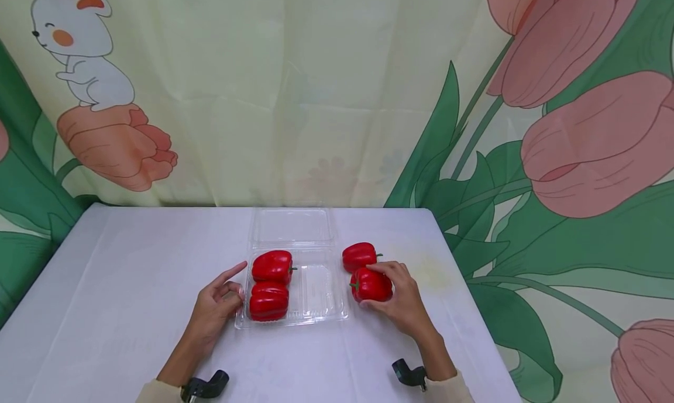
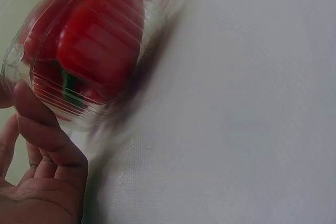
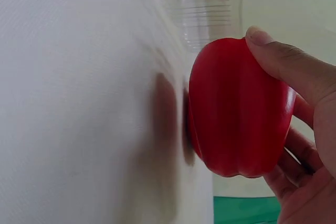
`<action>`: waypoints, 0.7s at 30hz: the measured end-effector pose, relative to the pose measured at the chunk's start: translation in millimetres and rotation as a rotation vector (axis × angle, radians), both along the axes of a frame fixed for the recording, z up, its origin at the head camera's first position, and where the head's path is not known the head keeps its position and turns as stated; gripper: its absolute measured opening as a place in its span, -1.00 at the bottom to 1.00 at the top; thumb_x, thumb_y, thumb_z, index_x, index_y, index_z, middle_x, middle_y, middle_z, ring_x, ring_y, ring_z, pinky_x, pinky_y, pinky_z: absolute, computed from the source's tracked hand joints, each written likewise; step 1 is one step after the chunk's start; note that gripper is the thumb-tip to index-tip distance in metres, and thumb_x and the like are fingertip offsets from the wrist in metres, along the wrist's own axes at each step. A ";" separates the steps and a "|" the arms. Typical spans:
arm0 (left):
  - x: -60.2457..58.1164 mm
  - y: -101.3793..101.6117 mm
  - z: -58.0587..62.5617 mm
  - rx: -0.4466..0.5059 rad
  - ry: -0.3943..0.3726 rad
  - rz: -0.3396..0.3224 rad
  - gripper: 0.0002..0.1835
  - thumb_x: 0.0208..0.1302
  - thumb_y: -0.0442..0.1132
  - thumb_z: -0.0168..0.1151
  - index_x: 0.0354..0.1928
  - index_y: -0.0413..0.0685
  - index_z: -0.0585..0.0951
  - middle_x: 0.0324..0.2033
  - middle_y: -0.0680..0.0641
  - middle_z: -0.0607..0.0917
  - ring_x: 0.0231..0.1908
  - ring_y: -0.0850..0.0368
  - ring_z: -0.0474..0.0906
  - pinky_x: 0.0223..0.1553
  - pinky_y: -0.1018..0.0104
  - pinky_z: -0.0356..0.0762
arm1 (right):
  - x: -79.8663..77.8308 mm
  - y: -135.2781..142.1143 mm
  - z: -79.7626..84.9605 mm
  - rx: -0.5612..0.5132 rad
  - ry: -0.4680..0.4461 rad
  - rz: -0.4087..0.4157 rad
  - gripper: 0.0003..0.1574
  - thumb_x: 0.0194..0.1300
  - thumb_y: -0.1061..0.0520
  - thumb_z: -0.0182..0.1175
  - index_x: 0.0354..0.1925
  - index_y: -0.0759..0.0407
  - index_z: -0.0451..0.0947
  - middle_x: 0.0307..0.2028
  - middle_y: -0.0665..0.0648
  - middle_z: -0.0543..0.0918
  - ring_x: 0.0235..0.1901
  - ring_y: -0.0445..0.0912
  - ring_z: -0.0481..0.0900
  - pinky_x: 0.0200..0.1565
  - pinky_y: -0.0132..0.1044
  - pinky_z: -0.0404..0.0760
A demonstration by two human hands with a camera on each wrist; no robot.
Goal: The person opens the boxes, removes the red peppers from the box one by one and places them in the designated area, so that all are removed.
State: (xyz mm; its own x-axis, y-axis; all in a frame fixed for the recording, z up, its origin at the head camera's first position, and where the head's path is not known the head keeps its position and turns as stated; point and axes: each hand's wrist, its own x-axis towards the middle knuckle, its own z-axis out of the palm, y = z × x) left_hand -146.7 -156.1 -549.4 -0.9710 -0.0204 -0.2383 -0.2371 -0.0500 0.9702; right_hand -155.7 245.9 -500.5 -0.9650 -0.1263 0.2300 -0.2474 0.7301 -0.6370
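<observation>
My right hand grips a glossy red bell pepper, its green stem pointing left, to the right of the clear plastic container. In the right wrist view, the thumb lies on one side of this pepper and the fingers on the other. Another red bell pepper lies just behind it. Two more, a rear pepper and a front pepper, fill the left half of the container. At the container's left edge, my left hand pinches the rim, with the index finger stretched out.
The container's hinged lid lies folded back behind its base. A white cloth covers the table. Behind the table's far edge hangs a printed curtain with a rabbit and tulips. Each wrist wears a black camera mount.
</observation>
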 end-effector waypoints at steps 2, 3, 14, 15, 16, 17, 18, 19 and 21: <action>0.0 -0.4 -0.3 -0.006 -0.002 0.000 -0.26 0.37 -0.34 0.38 0.55 0.23 0.43 -0.18 -0.02 0.66 -0.31 0.20 0.58 -0.13 0.47 0.72 | -0.4 -0.7 -3.3 0.002 -0.016 -0.005 0.05 -0.18 0.09 0.78 0.32 -0.10 0.59 0.25 0.06 0.60 0.32 0.07 0.53 0.05 0.07 0.80; 0.7 -0.4 0.0 -0.008 -0.007 0.001 -0.25 0.36 -0.32 0.40 0.55 0.24 0.43 -0.17 -0.02 0.66 -0.30 0.19 0.58 -0.11 0.46 0.73 | -0.4 -1.4 -4.8 0.002 -0.025 -0.009 0.05 -0.18 0.09 0.78 0.31 -0.10 0.59 0.25 0.06 0.60 0.32 0.07 0.53 0.05 0.07 0.80; 3.1 1.3 1.7 -0.009 -0.004 0.002 -0.26 0.38 -0.27 0.42 0.56 0.26 0.42 -0.16 0.01 0.66 -0.28 0.17 0.60 -0.08 0.47 0.72 | -3.6 -2.6 -16.8 0.009 -0.093 -0.033 0.08 -0.22 0.08 0.79 0.32 -0.16 0.60 0.26 0.05 0.59 0.32 0.06 0.53 0.05 0.06 0.80; 3.1 1.4 1.6 -0.011 -0.006 0.001 -0.26 0.38 -0.27 0.42 0.56 0.27 0.42 -0.17 0.03 0.67 -0.29 0.17 0.60 -0.08 0.47 0.72 | -3.6 -2.7 -17.0 0.010 -0.091 -0.030 0.07 -0.22 0.07 0.79 0.32 -0.15 0.60 0.26 0.06 0.60 0.32 0.07 0.53 0.05 0.06 0.80; 3.1 1.5 1.6 -0.012 -0.006 0.002 -0.25 0.38 -0.27 0.42 0.56 0.27 0.42 -0.17 0.04 0.67 -0.29 0.17 0.60 -0.08 0.47 0.72 | -3.6 -2.8 -17.0 0.013 -0.089 -0.028 0.07 -0.21 0.07 0.79 0.32 -0.15 0.60 0.27 0.05 0.60 0.32 0.07 0.53 0.05 0.06 0.80; 3.1 1.6 1.6 -0.014 -0.005 0.003 -0.25 0.38 -0.27 0.42 0.56 0.27 0.42 -0.18 0.05 0.67 -0.29 0.17 0.60 -0.08 0.47 0.72 | -3.7 -2.7 -17.1 0.015 -0.085 -0.025 0.07 -0.21 0.07 0.79 0.32 -0.14 0.60 0.27 0.06 0.60 0.32 0.07 0.53 0.05 0.06 0.80; 3.2 1.6 1.4 -0.016 -0.003 0.003 -0.25 0.38 -0.27 0.42 0.56 0.27 0.42 -0.19 0.07 0.67 -0.29 0.18 0.60 -0.08 0.47 0.73 | -3.8 -2.7 -17.1 0.017 -0.080 -0.023 0.07 -0.21 0.06 0.79 0.32 -0.14 0.60 0.27 0.05 0.60 0.32 0.07 0.53 0.06 0.05 0.80; 3.3 1.6 1.4 -0.018 0.000 0.000 -0.25 0.38 -0.27 0.42 0.56 0.27 0.42 -0.19 0.07 0.67 -0.29 0.18 0.60 -0.08 0.47 0.73 | -3.8 -2.7 -17.0 0.019 -0.075 -0.021 0.07 -0.22 0.06 0.79 0.32 -0.15 0.61 0.26 0.04 0.60 0.32 0.06 0.53 0.05 0.05 0.80; 3.5 1.3 1.3 -0.019 0.010 -0.006 -0.24 0.38 -0.28 0.41 0.57 0.24 0.41 -0.19 0.05 0.66 -0.29 0.19 0.60 -0.09 0.47 0.73 | -3.8 -2.6 -16.5 0.018 -0.065 -0.011 0.08 -0.23 0.06 0.79 0.32 -0.14 0.61 0.26 0.04 0.60 0.32 0.06 0.53 0.06 0.05 0.80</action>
State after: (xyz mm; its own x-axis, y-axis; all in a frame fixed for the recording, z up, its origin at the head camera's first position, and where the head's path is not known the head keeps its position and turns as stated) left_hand -143.2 -154.8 -548.1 -0.9734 -0.0191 -0.2283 -0.2277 -0.0298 0.9733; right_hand -159.5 243.3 -517.0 -0.9791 -0.1188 0.1649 -0.1978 0.7440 -0.6382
